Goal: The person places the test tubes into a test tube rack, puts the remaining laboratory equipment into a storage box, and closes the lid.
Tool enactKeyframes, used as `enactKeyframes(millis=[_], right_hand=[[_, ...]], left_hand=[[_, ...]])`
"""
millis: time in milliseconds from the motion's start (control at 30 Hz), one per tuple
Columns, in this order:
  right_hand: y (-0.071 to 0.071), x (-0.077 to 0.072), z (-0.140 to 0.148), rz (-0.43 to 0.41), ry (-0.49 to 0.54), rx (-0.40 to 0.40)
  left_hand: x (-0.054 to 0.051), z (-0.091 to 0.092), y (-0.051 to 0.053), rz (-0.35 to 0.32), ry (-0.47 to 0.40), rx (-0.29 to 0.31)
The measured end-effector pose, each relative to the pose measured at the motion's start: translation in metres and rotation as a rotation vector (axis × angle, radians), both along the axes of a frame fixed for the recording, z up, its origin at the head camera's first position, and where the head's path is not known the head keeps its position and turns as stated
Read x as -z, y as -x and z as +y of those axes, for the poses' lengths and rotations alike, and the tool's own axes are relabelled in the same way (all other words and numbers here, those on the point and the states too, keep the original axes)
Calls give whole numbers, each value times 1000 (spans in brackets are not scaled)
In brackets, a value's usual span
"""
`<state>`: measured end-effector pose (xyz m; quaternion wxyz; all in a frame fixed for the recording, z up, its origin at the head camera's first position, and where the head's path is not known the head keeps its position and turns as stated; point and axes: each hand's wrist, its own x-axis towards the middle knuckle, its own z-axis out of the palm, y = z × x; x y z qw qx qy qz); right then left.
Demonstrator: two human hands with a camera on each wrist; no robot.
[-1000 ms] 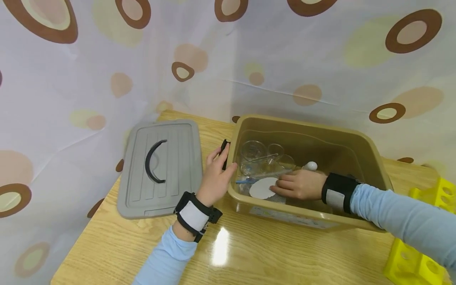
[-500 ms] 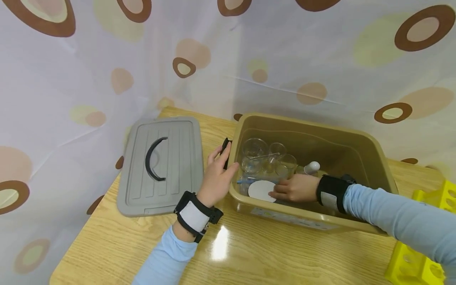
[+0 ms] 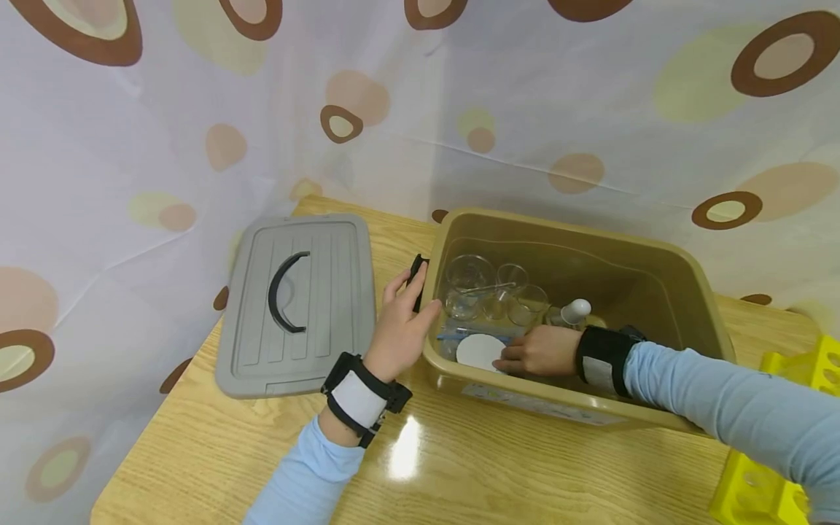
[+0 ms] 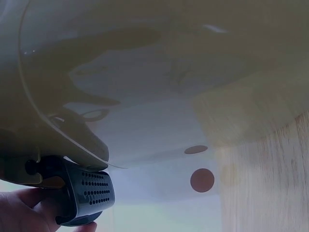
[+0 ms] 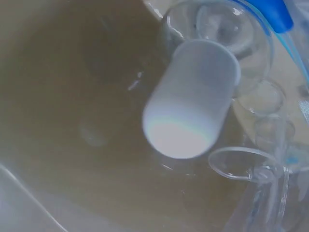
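Observation:
My left hand (image 3: 400, 328) is at the left end of a tan plastic bin (image 3: 564, 226). Its fingers are on the black latch (image 4: 91, 193) there, and the thumb lies at the rim. Inside the bin, my right hand (image 3: 543, 351) has its curled fingertips at the right edge of a flat white disc (image 3: 479, 351), which lies near the front left wall. The right wrist view does not show these fingers. Glass beakers (image 3: 471, 277) stand behind the disc. Near the hand is a white round-ended cylinder (image 5: 188, 104), in front of a round glass vessel (image 5: 222, 24).
A grey lid (image 3: 295, 306) with a black handle lies on the wooden table (image 3: 275, 452) left of the bin. Yellow plastic with round holes (image 3: 755, 481) is at the right. Patterned cloth (image 3: 394, 175) hangs behind. A blue thing (image 5: 275, 12) is among the glassware.
My right hand has moved slightly left and forward toward the bin's front wall, the white disc shifting a little left with it. The grey mesh beneath has gone from sight. The left hand stays put.

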<state>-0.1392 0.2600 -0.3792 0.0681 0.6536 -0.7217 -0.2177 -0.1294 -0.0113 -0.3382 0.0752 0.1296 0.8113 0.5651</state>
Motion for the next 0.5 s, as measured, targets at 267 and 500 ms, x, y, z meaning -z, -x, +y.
enactKeyframes(millis=[267, 500], right_hand=[[-1, -65, -5, -178, 206, 429], [-45, -150, 38, -103, 705, 1015]], left_hand=[[1, -1, 3, -32, -14, 12], [8, -13, 13, -44, -18, -27]])
